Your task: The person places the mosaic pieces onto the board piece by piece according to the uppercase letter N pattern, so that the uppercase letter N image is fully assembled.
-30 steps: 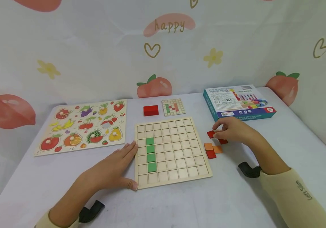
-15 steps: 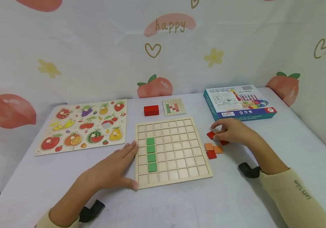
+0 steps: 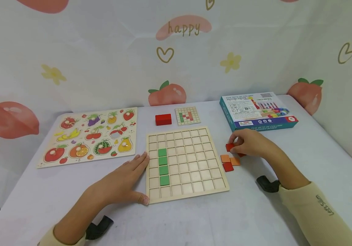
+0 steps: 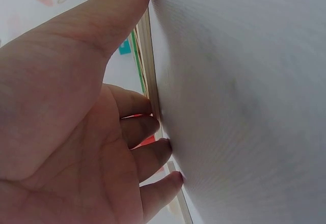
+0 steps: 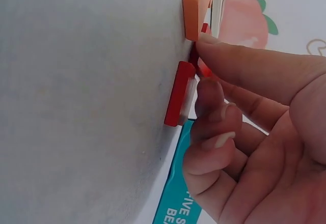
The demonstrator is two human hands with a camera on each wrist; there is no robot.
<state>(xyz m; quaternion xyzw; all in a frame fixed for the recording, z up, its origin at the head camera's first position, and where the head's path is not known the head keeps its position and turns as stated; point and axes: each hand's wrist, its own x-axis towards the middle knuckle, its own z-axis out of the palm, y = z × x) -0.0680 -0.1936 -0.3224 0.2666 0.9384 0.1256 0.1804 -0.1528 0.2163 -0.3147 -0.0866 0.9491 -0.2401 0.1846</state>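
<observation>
My left hand (image 3: 118, 182) lies with fingers and thumb extended against the left edge of the wooden grid board (image 3: 191, 176). One column of the board carries several green tiles (image 3: 163, 170). To the right of the board my right hand (image 3: 252, 141) pinches a red tile (image 3: 229, 147) between thumb and index finger, low at the table. A second red tile (image 5: 178, 94) lies beside those fingers, partly hidden by the hand in the head view. Nearer me lie two orange tiles (image 3: 225, 158) and another red tile (image 3: 228, 166).
Behind the board are a red block (image 3: 163, 119) and a small pattern card (image 3: 187, 115) with coloured squares. A fruit knob puzzle (image 3: 94, 136) lies at the left. At the back right stands a flat teal box (image 3: 258, 111), just beyond my right hand.
My right thumb and index finger have closed on the red tile, which has shifted slightly right and toward me. The left hand and board stay put.
</observation>
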